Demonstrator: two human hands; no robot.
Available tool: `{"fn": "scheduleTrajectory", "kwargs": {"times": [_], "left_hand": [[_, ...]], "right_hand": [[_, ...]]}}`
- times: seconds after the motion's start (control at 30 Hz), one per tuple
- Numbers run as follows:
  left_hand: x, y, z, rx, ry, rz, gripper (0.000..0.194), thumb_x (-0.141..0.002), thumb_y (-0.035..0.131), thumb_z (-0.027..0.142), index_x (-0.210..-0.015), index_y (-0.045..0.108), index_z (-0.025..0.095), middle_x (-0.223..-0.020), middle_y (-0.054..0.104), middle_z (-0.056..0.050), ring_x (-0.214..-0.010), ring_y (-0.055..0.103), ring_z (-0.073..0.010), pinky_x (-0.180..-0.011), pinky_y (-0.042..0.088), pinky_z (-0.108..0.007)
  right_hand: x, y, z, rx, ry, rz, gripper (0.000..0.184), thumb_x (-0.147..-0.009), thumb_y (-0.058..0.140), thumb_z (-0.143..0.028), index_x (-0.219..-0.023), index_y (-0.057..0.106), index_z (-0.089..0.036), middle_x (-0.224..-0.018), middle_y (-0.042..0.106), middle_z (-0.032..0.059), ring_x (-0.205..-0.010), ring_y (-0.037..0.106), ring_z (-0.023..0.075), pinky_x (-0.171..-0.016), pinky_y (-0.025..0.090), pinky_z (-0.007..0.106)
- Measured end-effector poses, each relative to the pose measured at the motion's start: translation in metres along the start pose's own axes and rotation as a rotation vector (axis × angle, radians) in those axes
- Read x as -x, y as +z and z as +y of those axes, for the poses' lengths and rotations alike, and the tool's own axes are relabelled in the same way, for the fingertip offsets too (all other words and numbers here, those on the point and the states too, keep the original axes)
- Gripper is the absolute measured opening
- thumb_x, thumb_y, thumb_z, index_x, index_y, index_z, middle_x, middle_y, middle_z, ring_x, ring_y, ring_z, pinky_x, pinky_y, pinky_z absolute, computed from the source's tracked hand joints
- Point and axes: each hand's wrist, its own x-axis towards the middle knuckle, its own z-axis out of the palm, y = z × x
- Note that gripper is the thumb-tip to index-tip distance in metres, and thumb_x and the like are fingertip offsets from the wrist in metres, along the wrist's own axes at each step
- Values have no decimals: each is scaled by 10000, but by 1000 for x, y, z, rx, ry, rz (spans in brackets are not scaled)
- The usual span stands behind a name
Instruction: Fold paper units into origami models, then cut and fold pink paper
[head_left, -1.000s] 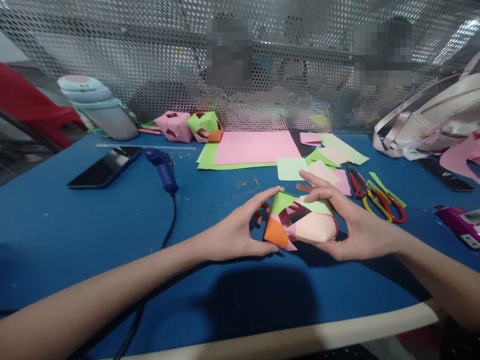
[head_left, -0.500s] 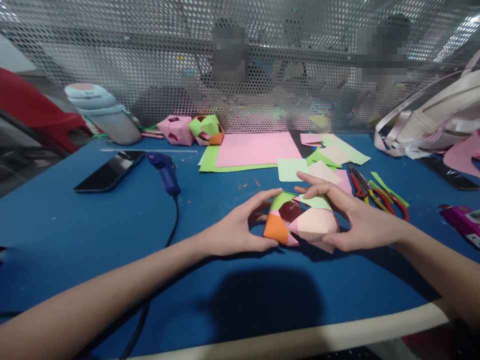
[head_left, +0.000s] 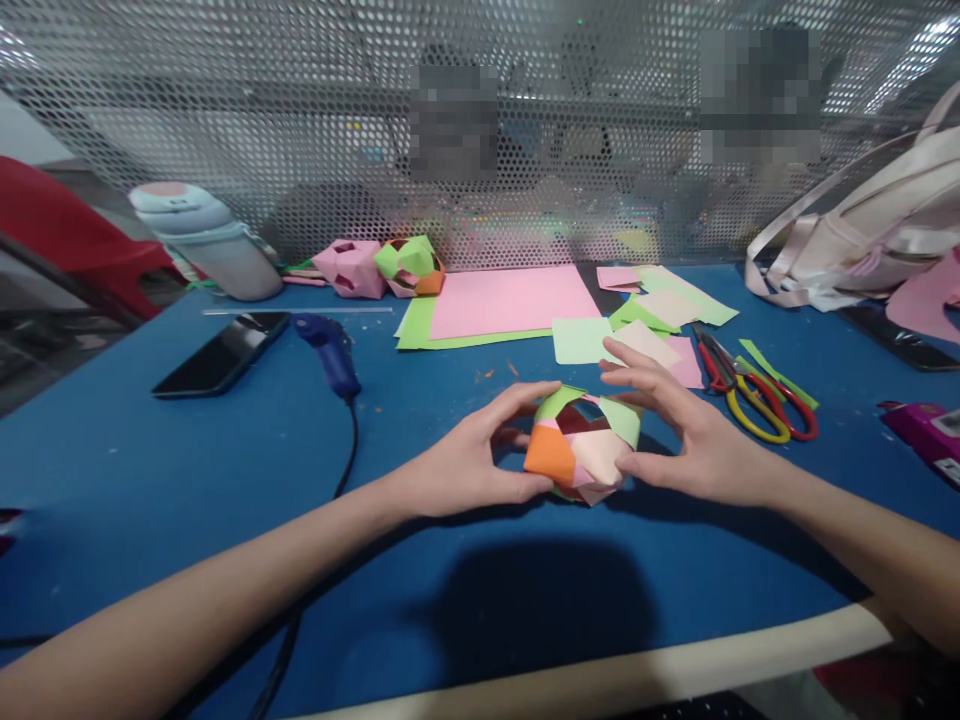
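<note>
A hollow folded-paper ball [head_left: 552, 455] of orange, peach, pink and green panels rests on the blue tabletop between both hands. My left hand [head_left: 461, 455] cups its left side, with the thumb low at the front and fingers over the top and behind. On the opposite side, my right hand [head_left: 697, 440] has its thumb against the peach panel and its fingers curved around the green panel, the index finger raised. Dark openings show between the panels. Parts of the fingers behind the ball are hidden.
Scissors [head_left: 761, 405], paper pieces [head_left: 581, 340] and pink sheets [head_left: 510, 300] lie beyond the hands. Two finished paper balls [head_left: 351, 268] stand farther back. A blue corded glue gun [head_left: 330, 352], a phone [head_left: 221, 355] and a bottle [head_left: 221, 245] are left. A perforated screen [head_left: 525, 200] closes the back.
The peach and light-green right side has moved left against the orange side, so the ball looks narrower and rounder. My right hand has shifted left with it; my left hand stays nearly still.
</note>
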Motion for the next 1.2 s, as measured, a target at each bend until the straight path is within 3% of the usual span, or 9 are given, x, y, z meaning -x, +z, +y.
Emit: {"fn": "scheduleTrajectory", "kwargs": {"times": [0.13, 0.2, 0.3, 0.43, 0.57, 0.83, 1.03, 1.2], "left_hand": [[3, 2, 0, 17, -42, 40, 784, -760, 775, 252, -1448, 402, 290, -1505, 445, -102, -1365, 471, -322, -1112, 430, -526], [4, 3, 0, 29, -63, 52, 785, -766, 772, 253, -1452, 395, 305, -1514, 437, -95, -1373, 464, -323, -1108, 437, -516], [4, 5, 1, 17, -58, 62, 765, -766, 761, 237, -1444, 412, 299, -1480, 473, -97, -1336, 505, -307, -1080, 470, -485], [4, 6, 4, -12, -56, 77, 755, -763, 752, 220, -1440, 426, 299, -1431, 517, -95, -1287, 544, -292, -1052, 492, -468], [5, 6, 4, -34, -50, 73, 759, -772, 750, 221, -1447, 417, 313, -1428, 516, -89, -1274, 552, -287, -1052, 491, -466], [4, 6, 4, -33, -60, 80, 751, -776, 755, 244, -1443, 412, 297, -1444, 500, -98, -1285, 540, -289, -1061, 481, -463], [5, 8, 6, -46, -64, 61, 756, -780, 748, 215, -1446, 399, 296, -1427, 507, -94, -1255, 565, -281, -1027, 514, -436], [7, 5, 6, -126, 62, 40, 725, -786, 737, 183, -1425, 424, 321, -1470, 442, -73, -1326, 504, -277, -1075, 487, -418]], "right_hand": [[17, 13, 0, 193, -104, 103, 804, -782, 788, -432, -1462, 378, -300, -1632, 239, 142, -1499, 247, 359, -1157, 328, 617], [23, 22, 1, 281, -113, 80, 893, -776, 788, -452, -1512, 305, -302, -1647, 181, 151, -1507, 218, 366, -1135, 366, 618], [25, 34, 5, 328, -104, 74, 884, -825, 744, -385, -1545, 237, -307, -1657, 138, 152, -1513, 204, 358, -1109, 408, 613], [19, 43, 10, 288, -140, 165, 855, -834, 726, -263, -1541, 247, -314, -1648, 185, 138, -1513, 210, 343, -1143, 364, 614], [14, 45, 15, 242, -213, 166, 872, -833, 711, -198, -1545, 224, -322, -1653, 170, 126, -1522, 190, 319, -1163, 338, 597], [10, 45, 32, 184, -310, 119, 996, -813, 754, -270, -1575, 117, -342, -1680, 45, 80, -1542, 70, 310, -1190, 266, 605], [2, 46, 38, 115, -432, 136, 962, -816, 718, -160, -1568, 150, -347, -1679, 71, 57, -1525, 195, 261, -1181, 350, 503], [0, 42, 37, 158, -489, 175, 910, -795, 674, -76, -1561, 214, -248, -1661, 151, 107, -1523, 196, 282, -1194, 327, 509]]}}
